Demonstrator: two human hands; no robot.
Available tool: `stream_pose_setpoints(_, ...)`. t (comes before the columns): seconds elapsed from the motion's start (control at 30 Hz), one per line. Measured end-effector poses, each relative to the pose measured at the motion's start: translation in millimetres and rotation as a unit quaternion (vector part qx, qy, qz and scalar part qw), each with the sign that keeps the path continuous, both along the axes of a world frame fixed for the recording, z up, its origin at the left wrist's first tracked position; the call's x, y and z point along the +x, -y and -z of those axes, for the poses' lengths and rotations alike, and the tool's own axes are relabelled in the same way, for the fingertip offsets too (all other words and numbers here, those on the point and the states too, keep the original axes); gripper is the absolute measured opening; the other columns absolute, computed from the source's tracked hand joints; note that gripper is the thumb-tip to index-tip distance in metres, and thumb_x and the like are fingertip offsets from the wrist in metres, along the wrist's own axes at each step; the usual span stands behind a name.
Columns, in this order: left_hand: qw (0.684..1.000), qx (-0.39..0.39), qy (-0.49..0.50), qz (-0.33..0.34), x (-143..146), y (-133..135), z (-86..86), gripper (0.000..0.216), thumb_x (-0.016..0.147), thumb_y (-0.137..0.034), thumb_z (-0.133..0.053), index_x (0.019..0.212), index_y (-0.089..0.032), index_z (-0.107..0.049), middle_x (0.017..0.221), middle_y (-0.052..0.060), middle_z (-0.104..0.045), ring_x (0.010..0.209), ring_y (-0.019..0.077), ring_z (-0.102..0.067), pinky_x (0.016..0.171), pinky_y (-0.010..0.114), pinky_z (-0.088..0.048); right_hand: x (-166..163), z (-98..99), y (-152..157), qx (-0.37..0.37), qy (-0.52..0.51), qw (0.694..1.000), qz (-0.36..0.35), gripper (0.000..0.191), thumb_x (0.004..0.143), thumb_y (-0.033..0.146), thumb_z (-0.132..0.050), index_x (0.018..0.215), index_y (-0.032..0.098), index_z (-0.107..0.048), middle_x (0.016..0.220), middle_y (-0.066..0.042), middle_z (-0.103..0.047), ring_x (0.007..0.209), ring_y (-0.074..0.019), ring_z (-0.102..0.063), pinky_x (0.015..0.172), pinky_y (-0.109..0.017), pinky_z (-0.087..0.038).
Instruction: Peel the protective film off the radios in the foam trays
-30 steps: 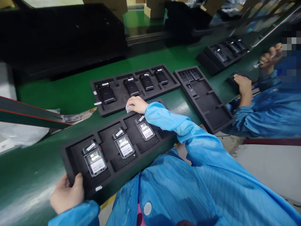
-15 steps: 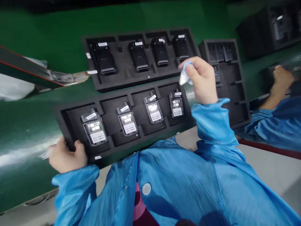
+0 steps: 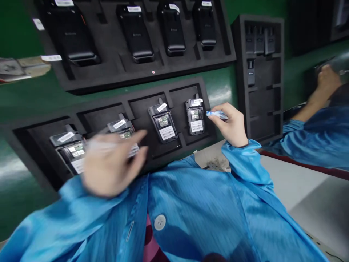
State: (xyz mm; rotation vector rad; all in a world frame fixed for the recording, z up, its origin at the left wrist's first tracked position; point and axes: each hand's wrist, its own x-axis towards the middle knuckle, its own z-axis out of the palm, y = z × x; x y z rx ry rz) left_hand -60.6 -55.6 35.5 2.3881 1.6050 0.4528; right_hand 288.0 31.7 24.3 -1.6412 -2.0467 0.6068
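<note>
My right hand (image 3: 229, 122) is closed in a pinch on a small crumpled blue-and-white wipe (image 3: 216, 115), just right of the nearer black foam tray (image 3: 188, 145). In that tray lie several handheld radios with stubby antennas and bare battery bays, among them the rightmost radio (image 3: 195, 118) and a radio (image 3: 163, 123) left of it. My left hand (image 3: 109, 163), blurred by motion, hovers over the tray's left part with thumb and forefinger apart. It partly covers the second radio from the left (image 3: 120, 124) and the leftmost radio (image 3: 71, 147).
Behind stands another foam tray (image 3: 109, 78) with several closed black radios (image 3: 136, 36). At right, an upright-running tray (image 3: 241, 80) holds several small black battery-like blocks (image 3: 259, 40). A co-worker's hand (image 3: 325, 82) is at far right. A metal fixture (image 3: 24, 69) sits at left.
My left hand has left the tray's left corner and moved right over the radios. My right hand has come down toward the rightmost radio, still pinching the wipe. The view has shifted closer.
</note>
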Motion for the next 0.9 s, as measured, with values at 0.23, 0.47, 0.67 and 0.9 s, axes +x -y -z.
stream_pose_setpoints(0.23,0.985,-0.012,-0.078,0.151,154,-46,30.2,0.038,0.097,-0.022,-0.047,0.133,-0.020,-0.058,0.090,0.010,-0.070,0.083,0.0227,-0.063,0.066,0.035,-0.042,-19,7.5,-11,0.011,0.120,0.985,-0.123,0.016,0.092,0.020,-0.052,0.106,0.018,-0.058,0.101,-0.007,-0.065,0.092,-0.0214,-0.057,0.083,-0.035,-0.046)
stream_pose_setpoints(0.47,0.990,0.019,-0.060,0.125,159,-47,54.1,0.043,0.096,-0.009,-0.037,0.133,-0.012,-0.058,0.074,0.011,-0.067,0.075,0.0219,-0.062,0.060,0.033,-0.036,-28,1.9,-24,0.031,0.294,0.932,-0.209,0.010,0.091,0.022,-0.052,0.095,0.017,-0.061,0.088,-0.008,-0.063,0.088,-0.0260,-0.049,0.076,-0.039,-0.041)
stream_pose_setpoints(0.67,0.991,0.018,-0.019,0.134,163,-45,57.0,0.039,0.095,-0.007,-0.034,0.115,-0.007,-0.068,0.075,0.012,-0.066,0.073,0.0226,-0.062,0.061,0.035,-0.034,-38,3.8,-28,0.036,0.312,0.921,-0.230,0.015,0.090,0.016,-0.047,0.093,0.017,-0.062,0.089,-0.009,-0.062,0.086,-0.0249,-0.048,0.076,-0.039,-0.041)
stream_pose_setpoints(0.9,0.990,-0.042,0.015,0.135,165,-45,53.8,0.036,0.093,-0.006,-0.033,0.099,-0.007,-0.068,0.079,0.015,-0.066,0.078,0.0242,-0.061,0.063,0.036,-0.032,-49,0.0,-27,0.026,0.346,0.911,-0.223,0.017,0.084,0.008,-0.046,0.084,0.018,-0.059,0.081,-0.010,-0.059,0.081,-0.0258,-0.048,0.072,-0.041,-0.041)
